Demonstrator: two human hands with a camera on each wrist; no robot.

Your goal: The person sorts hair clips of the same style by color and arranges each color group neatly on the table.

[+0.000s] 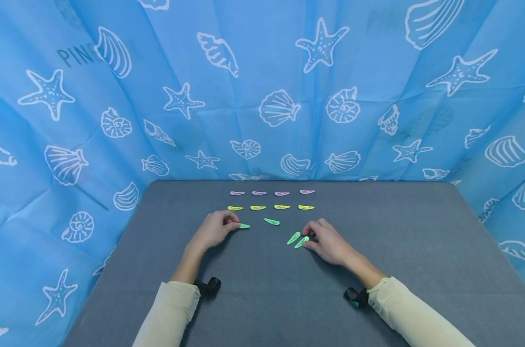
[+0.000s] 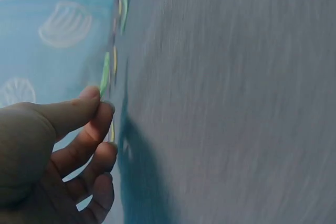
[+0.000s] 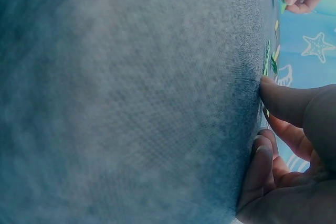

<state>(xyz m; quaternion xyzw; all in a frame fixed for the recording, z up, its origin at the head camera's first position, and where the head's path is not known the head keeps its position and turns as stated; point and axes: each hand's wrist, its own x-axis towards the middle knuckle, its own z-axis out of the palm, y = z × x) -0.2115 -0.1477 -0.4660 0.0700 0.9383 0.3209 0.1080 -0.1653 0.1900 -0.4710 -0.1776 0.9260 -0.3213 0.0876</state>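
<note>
In the head view, my left hand (image 1: 214,228) pinches a green hair clip (image 1: 244,226) by one end between thumb and forefinger. The left wrist view shows this clip (image 2: 105,72) sticking out past the fingertips, above the table. My right hand (image 1: 329,242) has its thumb and forefinger about the upper end of another green hair clip (image 1: 301,243), low at the tabletop. Just left of that lies a second slanted green clip (image 1: 293,238). A further green clip (image 1: 272,221) rests between the two hands, below the yellow row.
Several yellow hair clips (image 1: 281,207) lie in a row across the grey table (image 1: 262,299). Behind them runs a row of several pink clips (image 1: 281,193). A blue curtain (image 1: 253,72) with shells and starfish hangs at the table's back edge and sides.
</note>
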